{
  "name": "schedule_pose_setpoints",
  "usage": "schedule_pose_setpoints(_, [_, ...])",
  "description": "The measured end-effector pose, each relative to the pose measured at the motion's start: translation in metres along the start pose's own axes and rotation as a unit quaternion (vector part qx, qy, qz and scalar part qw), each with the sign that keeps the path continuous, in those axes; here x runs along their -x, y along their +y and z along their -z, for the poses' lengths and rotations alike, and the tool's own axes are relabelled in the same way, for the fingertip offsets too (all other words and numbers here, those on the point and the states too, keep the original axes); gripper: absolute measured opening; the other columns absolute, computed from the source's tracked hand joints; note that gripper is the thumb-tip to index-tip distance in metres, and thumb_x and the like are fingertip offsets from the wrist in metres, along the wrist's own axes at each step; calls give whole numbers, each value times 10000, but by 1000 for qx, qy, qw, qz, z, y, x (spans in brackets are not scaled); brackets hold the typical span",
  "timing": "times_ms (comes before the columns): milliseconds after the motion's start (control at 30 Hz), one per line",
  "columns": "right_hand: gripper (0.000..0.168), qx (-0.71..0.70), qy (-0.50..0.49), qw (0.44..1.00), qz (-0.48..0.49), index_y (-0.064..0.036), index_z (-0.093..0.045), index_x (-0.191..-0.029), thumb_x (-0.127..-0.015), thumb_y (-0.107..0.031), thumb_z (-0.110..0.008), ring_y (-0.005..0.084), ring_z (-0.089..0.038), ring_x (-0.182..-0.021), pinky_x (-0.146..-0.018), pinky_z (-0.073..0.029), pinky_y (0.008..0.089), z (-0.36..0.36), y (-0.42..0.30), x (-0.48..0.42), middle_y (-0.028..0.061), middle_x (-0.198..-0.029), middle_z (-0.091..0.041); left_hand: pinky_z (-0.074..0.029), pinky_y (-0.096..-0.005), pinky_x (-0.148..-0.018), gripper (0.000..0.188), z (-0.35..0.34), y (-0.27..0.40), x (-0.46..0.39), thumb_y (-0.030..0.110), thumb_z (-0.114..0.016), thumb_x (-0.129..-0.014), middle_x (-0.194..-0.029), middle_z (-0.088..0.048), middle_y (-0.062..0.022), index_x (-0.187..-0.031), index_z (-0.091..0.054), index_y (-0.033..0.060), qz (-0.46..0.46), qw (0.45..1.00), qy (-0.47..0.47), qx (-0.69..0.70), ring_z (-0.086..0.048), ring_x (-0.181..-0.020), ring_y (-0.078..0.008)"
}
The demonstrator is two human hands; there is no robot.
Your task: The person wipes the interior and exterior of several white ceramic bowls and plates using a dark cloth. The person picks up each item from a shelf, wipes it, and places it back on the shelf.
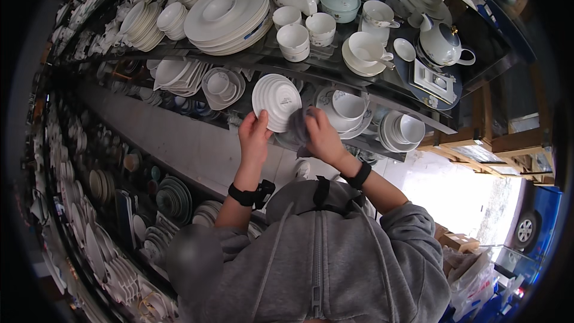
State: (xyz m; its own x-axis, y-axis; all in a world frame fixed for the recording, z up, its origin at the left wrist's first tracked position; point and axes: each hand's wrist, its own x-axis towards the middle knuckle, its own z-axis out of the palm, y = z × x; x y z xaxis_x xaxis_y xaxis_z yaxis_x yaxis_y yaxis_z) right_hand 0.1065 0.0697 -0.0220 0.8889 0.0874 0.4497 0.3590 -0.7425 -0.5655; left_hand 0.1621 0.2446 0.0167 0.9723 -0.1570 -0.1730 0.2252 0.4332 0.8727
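Note:
A white ribbed ceramic dish (273,101) is held up with its underside toward me, and it bears printed writing. My left hand (253,137) grips it at the lower left edge, thumb on the underside. My right hand (323,137) clasps a dark grey cloth (297,128) against the dish's right edge; the cloth looks blurred. Behind the right hand, on the lower shelf, a white bowl (349,105) rests on stacked plates. Just above the dish, the upper shelf carries small white cups (293,39) in stacks.
Large stacked plates (226,9), a lidded teal pot (341,4) and a teapot (441,45) crowd the upper shelf. Its dark front edge (381,87) juts close above my hands. More shelves with green plates (174,199) stand on the left. Cardboard boxes (459,242) lie at lower right.

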Motion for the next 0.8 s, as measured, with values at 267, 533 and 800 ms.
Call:
schedule_pose_setpoints(267, [501, -296, -4, 944, -142, 9, -457, -1191, -737, -127, -619, 453, -406, -1099, -953, -367, 440, 1, 42, -19, 273, -1162, -429, -459, -218, -741, 229, 19, -10, 9, 163, -581, -912, -956, -632, -25, -1058, -581, -14, -23, 994, -57, -86, -580, -851, -71])
schedule_pose_setpoints(533, [583, 13, 0, 998, 66, -91, -539, -1154, -585, -68, -665, 343, -518, -1019, -793, -495, 390, 51, -14, -47, 163, -1252, -436, -416, -194, -736, 212, 21, -11, 11, 149, -577, -912, -927, -625, -2, -1043, -593, -17, -41, 980, -91, -171, -537, -815, -40])
schedule_pose_setpoints(800, [623, 16, -28, 997, 68, -143, -513, -1180, -582, -82, -681, 320, -530, -966, -726, -510, 384, 34, -3, -11, 127, -1215, -448, -416, -196, -721, 213, 12, 0, 8, 152, -586, -908, -917, -616, 10, -1035, -599, -19, -74, 981, -62, -168, -527, -805, -36])
